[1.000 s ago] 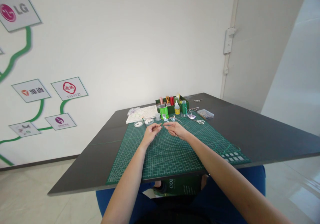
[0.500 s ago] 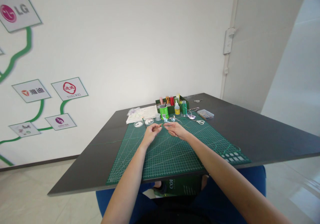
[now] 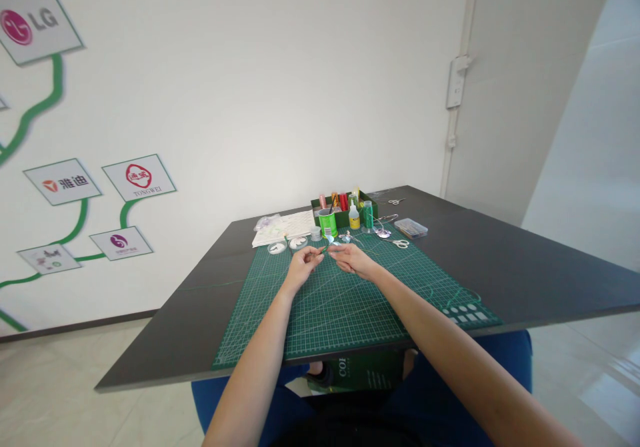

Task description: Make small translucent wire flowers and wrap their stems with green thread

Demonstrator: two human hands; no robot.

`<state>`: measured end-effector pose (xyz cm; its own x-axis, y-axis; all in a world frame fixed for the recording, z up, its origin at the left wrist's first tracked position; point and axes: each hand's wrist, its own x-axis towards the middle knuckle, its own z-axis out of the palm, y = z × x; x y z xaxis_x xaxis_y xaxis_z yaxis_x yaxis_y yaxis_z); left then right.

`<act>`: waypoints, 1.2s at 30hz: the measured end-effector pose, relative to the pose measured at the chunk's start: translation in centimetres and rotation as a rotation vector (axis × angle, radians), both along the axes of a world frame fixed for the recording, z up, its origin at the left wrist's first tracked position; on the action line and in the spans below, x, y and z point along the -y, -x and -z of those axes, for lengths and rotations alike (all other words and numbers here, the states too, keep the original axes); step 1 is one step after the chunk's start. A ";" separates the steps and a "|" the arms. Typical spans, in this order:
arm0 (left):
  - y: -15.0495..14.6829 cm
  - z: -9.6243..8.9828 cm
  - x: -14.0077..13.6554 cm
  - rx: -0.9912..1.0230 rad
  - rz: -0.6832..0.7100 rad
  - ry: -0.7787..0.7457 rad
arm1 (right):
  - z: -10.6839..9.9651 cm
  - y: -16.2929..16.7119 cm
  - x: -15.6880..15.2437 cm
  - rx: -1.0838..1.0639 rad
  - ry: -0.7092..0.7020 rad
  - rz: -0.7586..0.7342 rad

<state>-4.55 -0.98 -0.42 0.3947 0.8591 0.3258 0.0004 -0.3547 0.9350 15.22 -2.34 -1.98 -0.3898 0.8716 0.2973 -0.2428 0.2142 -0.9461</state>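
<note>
Above the green cutting mat (image 3: 345, 320), my two hands meet near its far side. My left hand (image 3: 301, 267) pinches a thin green stem-like piece (image 3: 324, 250) between thumb and fingers. A pale blue shiny piece (image 3: 331, 240) shows just beyond the fingertips; whether it is joined to the green piece I cannot tell. My right hand (image 3: 354, 261) is closed, its fingertips at the other end of the green piece. What those fingers pinch is too small to make out.
Behind the hands stand a bright green can (image 3: 328, 223), a yellow glue bottle (image 3: 355, 216), a green thread spool (image 3: 369, 214) and a dark green box (image 3: 343, 218) of spools. White scissors (image 3: 401, 244) and a clear plastic case (image 3: 411, 228) lie right. Round dishes (image 3: 277, 248) sit left.
Both hands stay almost in place. The pale blue piece beyond the fingertips has turned slightly and shows a different outline.
</note>
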 end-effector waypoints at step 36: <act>-0.1 -0.3 -0.1 0.015 -0.038 -0.026 | 0.2 0.0 -0.2 0.000 0.000 0.020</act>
<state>-4.48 -0.92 -0.15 0.3564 0.8648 0.3536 0.0006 -0.3787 0.9255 15.27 -2.17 -2.14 -0.3723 0.8793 0.2971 -0.2380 0.2190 -0.9463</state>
